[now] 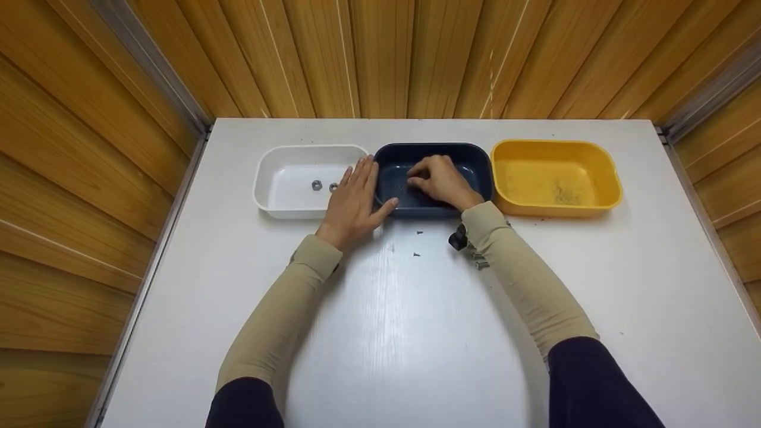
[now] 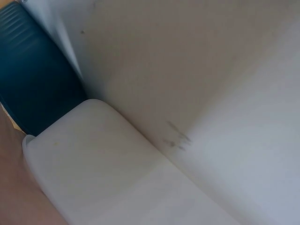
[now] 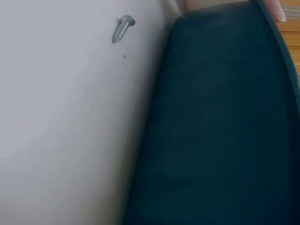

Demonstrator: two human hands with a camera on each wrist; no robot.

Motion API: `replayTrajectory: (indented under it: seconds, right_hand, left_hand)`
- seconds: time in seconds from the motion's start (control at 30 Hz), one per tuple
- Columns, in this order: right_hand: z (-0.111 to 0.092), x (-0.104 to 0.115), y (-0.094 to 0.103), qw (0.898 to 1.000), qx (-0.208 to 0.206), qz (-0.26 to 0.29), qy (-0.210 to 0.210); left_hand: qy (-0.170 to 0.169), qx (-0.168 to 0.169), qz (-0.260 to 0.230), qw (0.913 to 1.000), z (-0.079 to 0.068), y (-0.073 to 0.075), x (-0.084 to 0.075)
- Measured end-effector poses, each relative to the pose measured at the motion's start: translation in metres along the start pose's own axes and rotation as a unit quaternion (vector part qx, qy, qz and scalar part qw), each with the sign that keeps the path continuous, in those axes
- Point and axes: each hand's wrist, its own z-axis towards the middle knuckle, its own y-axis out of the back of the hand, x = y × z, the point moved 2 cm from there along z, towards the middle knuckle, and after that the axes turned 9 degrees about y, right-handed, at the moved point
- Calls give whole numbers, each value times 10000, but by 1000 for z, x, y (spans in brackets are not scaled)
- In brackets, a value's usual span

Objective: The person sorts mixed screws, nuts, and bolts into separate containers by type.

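Note:
My left hand (image 1: 354,205) lies with straight fingers over the neighbouring ends of the white tray (image 1: 291,212) and the dark blue tray (image 1: 434,211); its thumb is spread toward the blue one. Inside the blue tray, my right hand (image 1: 441,181) has its fingers bent, thumb and forefinger close together. Whether anything is between those fingertips cannot be seen. Small screws (image 1: 420,232) lie on the table in front of the blue tray. One screw (image 3: 123,29) shows clearly in the right wrist view, beside the tray's wall.
Two metal nuts (image 1: 317,185) sit in the white tray. A yellow tray (image 1: 559,210) on the right holds a cluster of thin, small pieces (image 1: 566,195). Several bolts (image 1: 480,261) lie by my right wrist. Wood-patterned panels (image 1: 380,59) border the white table (image 1: 380,356).

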Motion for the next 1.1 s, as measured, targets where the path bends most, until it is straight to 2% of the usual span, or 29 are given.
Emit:
replayTrajectory:
  seconds: [0.5, 0.77, 1.1]
  right_hand:
    - [-6, 15, 12, 10000, -45, 13, 44]
    - [-10, 22, 18, 9991, -267, 28, 340]
    - [-18, 30, 23, 9982, -290, -14, 516]
  left_hand:
    - [40, 87, 22, 10000, 1, 0, -1]
    - [39, 62, 66, 10000, 0, 0, -1]
    - [-4, -14, -79, 10000, -1, 0, -2]
